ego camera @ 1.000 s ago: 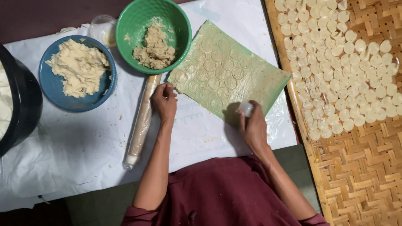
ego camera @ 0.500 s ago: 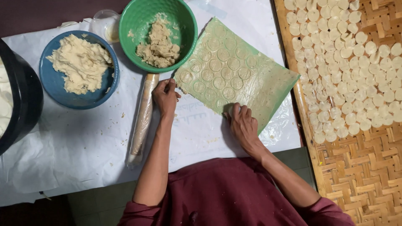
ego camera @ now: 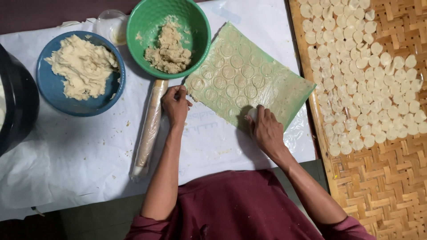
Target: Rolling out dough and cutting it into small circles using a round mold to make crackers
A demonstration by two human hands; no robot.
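Green-backed dough sheet (ego camera: 249, 84) is pinned at its near-left corner by the left hand (ego camera: 175, 104), fingers flat, nothing gripped. A small round cutter (ego camera: 252, 113) is clutched under the right hand (ego camera: 266, 130); best pressed straight down, tight beside existing circles.

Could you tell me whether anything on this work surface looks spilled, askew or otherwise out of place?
Only small things stand out. Dough crumbs lie scattered on the white sheet near the blue bowl. The rolling pin lies at a slant by the left hand. The rolled dough sheet also sits skewed to the table edge.
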